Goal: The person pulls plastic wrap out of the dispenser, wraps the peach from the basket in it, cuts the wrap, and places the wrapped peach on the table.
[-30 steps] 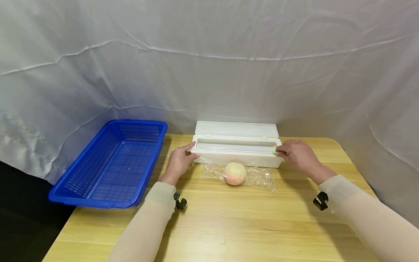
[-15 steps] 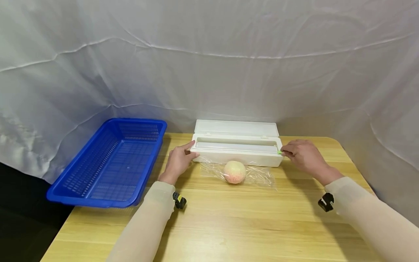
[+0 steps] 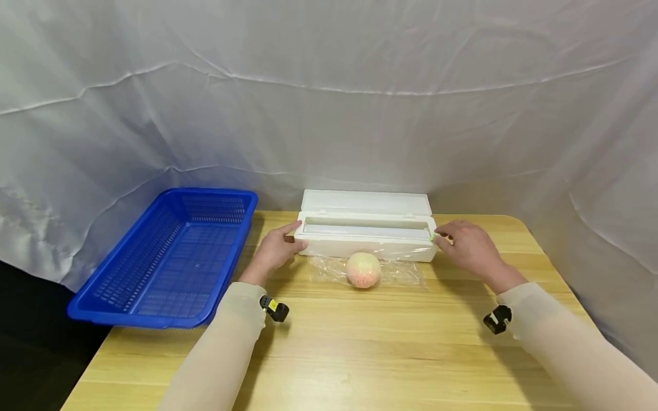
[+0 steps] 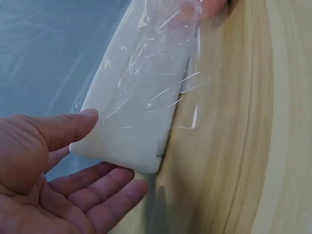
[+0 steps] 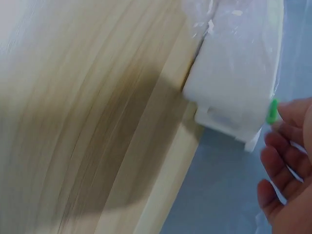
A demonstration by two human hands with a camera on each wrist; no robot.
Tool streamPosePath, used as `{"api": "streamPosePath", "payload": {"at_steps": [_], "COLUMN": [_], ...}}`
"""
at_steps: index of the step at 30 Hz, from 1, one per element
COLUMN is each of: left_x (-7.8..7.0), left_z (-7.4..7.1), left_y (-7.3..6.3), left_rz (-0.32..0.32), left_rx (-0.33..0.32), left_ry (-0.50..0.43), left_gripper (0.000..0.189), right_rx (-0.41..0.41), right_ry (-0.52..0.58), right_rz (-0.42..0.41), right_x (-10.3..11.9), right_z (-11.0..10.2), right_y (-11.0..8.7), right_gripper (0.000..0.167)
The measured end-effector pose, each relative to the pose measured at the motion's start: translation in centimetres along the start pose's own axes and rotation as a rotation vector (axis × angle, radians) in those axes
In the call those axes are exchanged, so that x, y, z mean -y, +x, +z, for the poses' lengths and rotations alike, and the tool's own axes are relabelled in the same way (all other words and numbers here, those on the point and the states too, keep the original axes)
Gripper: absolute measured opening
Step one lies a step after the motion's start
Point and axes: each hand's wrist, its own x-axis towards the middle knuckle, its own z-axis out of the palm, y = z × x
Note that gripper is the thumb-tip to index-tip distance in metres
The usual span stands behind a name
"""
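Note:
A white cling film box (image 3: 319,246) stands toward the back of the table with its lid (image 3: 365,202) raised and a roll lying inside. My left hand (image 3: 272,252) holds the box's left end, thumb on the front face and fingers at the end. At the opposite end, my right hand (image 3: 466,245) pinches a small green slider tab (image 5: 272,111) between thumb and index finger; its other fingers curl loosely below. Clear film (image 3: 403,275) comes down over the box's front onto the table. A pale yellow and pink peach (image 3: 363,270) sits at the film, in front of the box.
To the left stands a blue plastic basket (image 3: 180,268) with perforated sides, reaching past the wooden table's (image 3: 360,348) left edge. A pale grey cloth (image 3: 354,137) hangs close behind the table and along the right.
My right hand has slid the green tab rightward along the box to its right end. The left hand keeps its hold. The whole head view has shifted slightly.

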Motion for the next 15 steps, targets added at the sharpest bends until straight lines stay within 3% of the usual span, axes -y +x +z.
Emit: {"api": "streamPosePath", "payload": {"at_steps": [3,6,8,11,13,15], "left_x": [-0.2,-0.2,-0.1,0.1,0.1,0.1], "left_z": [-0.1,-0.3,-0.6,-0.9,-0.9,-0.4], "left_y": [0.0,0.1,0.2,0.5,0.4,0.0], "left_rz": [-0.017,-0.015,-0.018,-0.038,-0.036,0.017], "left_rx": [0.022,0.021,0.019,0.011,-0.047,-0.178], "left_ry": [-0.026,-0.077,-0.126,-0.201,-0.179,-0.095], "left_gripper": [0.072,0.08,0.086,0.091,0.088,0.078], "right_rx": [-0.084,-0.138,-0.147,-0.11,-0.075,-0.04], "right_ry": [0.029,0.049,0.037,0.012,0.005,0.004], "right_rz": [-0.008,-0.112,-0.204,-0.269,-0.279,-0.274], "right_x": [1.6,4.3,6.3,8.8,9.9,10.5], "right_z": [0.5,1.6,2.8,4.5,5.4,6.1], "right_y": [-0.2,-0.5,-0.7,-1.0,-1.1,-1.2], "right_gripper": [0.031,0.036,0.041,0.054,0.062,0.07]}}
